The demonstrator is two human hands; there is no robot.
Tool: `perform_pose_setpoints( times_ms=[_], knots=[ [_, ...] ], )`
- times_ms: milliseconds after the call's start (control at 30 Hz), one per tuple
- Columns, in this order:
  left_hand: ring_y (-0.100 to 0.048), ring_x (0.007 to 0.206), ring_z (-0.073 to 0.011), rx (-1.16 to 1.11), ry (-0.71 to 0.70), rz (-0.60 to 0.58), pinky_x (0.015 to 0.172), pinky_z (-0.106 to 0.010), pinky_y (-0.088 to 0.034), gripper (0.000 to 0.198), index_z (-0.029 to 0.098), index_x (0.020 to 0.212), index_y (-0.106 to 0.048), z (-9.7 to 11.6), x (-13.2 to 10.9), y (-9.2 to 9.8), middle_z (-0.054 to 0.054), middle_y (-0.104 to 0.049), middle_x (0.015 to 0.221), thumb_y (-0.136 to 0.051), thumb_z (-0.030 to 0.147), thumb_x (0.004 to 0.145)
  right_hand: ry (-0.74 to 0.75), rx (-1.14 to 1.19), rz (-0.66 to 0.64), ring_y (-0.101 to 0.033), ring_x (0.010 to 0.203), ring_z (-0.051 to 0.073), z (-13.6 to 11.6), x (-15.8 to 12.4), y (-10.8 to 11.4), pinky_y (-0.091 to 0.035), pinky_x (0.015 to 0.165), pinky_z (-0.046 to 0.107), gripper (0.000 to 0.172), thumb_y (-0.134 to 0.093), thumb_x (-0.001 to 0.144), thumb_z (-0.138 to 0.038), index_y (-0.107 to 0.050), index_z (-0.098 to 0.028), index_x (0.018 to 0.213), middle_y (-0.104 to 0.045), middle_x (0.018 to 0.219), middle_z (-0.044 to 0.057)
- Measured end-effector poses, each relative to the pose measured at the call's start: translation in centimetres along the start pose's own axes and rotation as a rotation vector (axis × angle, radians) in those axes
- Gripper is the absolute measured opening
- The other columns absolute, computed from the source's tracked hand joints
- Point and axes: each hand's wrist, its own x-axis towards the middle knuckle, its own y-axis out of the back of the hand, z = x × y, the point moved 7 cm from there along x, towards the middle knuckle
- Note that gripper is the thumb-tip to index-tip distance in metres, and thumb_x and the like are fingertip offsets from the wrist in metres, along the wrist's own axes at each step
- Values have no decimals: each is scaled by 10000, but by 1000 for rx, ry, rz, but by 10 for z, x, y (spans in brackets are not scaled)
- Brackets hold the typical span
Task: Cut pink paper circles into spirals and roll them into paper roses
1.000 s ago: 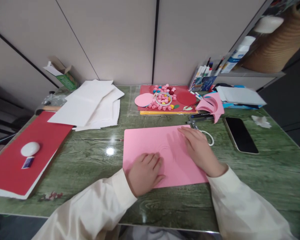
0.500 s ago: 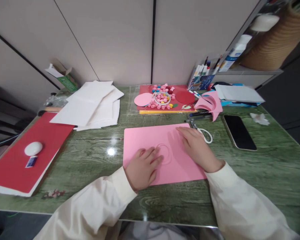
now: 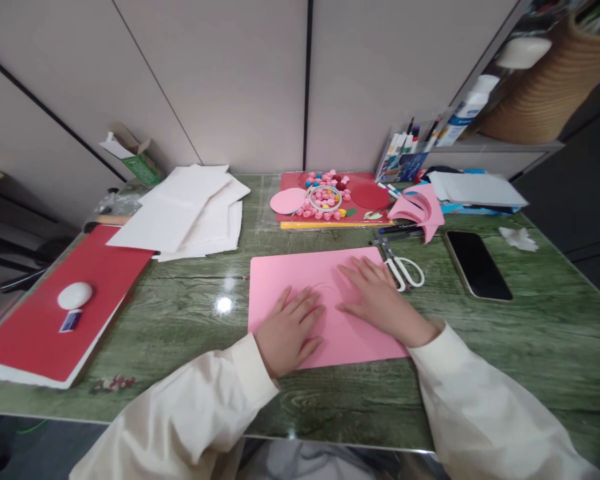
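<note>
Below the frame's middle, the left hand [image 3: 289, 332] and right hand [image 3: 383, 300] rest loose and spread out on the pink paper [image 3: 344, 335].

My left hand [image 3: 289, 328] and right hand [image 3: 380, 301] lie with fingers spread on a sheet of pink paper [image 3: 353, 340], a faint curved line [image 3: 324, 285] near my fingertips. White-handled scissors [image 3: 394, 260] lie just beyond my right hand on the green wood-grain table [image 3: 190, 307], near a smartphone [image 3: 479, 265].
</note>
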Motion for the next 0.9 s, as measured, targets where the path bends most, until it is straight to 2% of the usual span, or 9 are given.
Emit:
perform_pose_setpoints(
  times_ms=[100,233,367,500,567,633,733,800,900],
  knots=[
    [-239,1334,-265,-5,-20,-8,1096,-510,-91,548,166,1315,-389,4,-1,1,-109,-375,1403,-300,484,878,-41,-4,79,-238,1320,325,11,4,5,-210,1025,562,646,-592,767,-445,-379,-216,1332,-328,1422,148],
    [-323,1290,-262,40,-28,21,1088,-483,-152,503,173,1272,-442,11,-2,0,-106,-433,1360,-332,463,877,-23,5,142,-271,1309,294,13,5,9,-227,1027,542,490,-517,840,-338,-420,-222,1306,-380,1396,126],
    [-386,1239,-272,95,26,66,1043,-454,-245,486,147,1254,-462,14,-2,-1,-123,-480,1315,-333,436,885,29,33,170,-353,1263,256,9,6,10,-257,1036,496,324,-438,869,-192,-566,-234,1164,-453,1350,90],
    [-492,1105,-305,117,134,82,853,-444,-399,524,100,1229,-481,17,-5,4,-177,-506,1271,-312,453,881,41,40,195,-386,1234,252,9,7,9,-278,1031,488,294,-434,868,-176,-615,-226,1093,-489,1315,86],
    [-544,982,-292,118,131,81,759,-432,-426,518,99,1231,-477,20,-7,8,-181,-528,1241,-306,442,882,33,36,199,-395,1226,254,9,7,9,-283,1031,483,285,-435,874,-196,-616,-211,1093,-500,1300,95],
    [-552,928,-275,99,93,93,736,-421,-428,477,109,1203,-501,21,-8,11,-160,-567,1186,-306,407,885,27,42,201,-401,1221,256,9,7,9,-283,1031,488,285,-440,873,-198,-615,-204,1097,-508,1293,100],
    [-489,1080,-289,49,43,111,857,-437,-396,450,115,1171,-525,16,-8,13,-148,-543,1218,-323,393,880,65,83,174,-397,1227,252,6,6,11,-288,1026,495,308,-454,849,-146,-626,-226,1092,-502,1304,87],
    [-363,1236,-303,19,26,98,986,-466,-303,513,124,1229,-479,12,-6,10,-146,-441,1335,-341,457,863,141,120,88,-369,1254,241,0,5,9,-289,1027,485,378,-451,820,-78,-633,-266,1092,-471,1340,56],
    [-246,1318,-301,-17,15,50,1069,-490,-166,597,158,1289,-420,9,-4,3,-127,-356,1405,-344,539,837,228,138,-58,-316,1294,238,-8,3,5,-267,1026,513,497,-430,784,-2,-628,-331,1099,-411,1392,18]
  ],
)
